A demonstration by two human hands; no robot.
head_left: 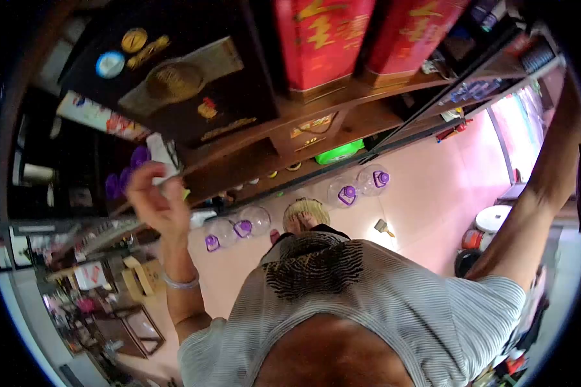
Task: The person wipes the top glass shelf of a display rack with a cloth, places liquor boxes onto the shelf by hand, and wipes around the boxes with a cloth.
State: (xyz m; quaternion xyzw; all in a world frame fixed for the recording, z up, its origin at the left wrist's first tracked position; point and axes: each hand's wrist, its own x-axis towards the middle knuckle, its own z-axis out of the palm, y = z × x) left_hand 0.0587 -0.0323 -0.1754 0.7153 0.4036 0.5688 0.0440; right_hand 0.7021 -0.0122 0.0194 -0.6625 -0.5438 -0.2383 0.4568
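My left hand (158, 200) is raised at the left, in front of the shelf unit, slightly blurred, its fingers loosely curved and apart. Beside its fingertips are a white object (163, 155) and purple round items (126, 174); no hold on either can be made out. My right arm stretches up to the right edge, and its hand lies outside the view. Above stand a large dark box (174, 84) with gold markings and two red boxes (332, 42) (410, 39) with gold writing, on a brown shelf (361, 90).
Clear bottles with purple caps (347, 195) (243, 228) stand on the pink floor (426, 193) near my feet. A brush (383, 228) lies to their right. A green item (339, 153) sits on the lower shelf. An open cardboard box (141, 277) is at lower left.
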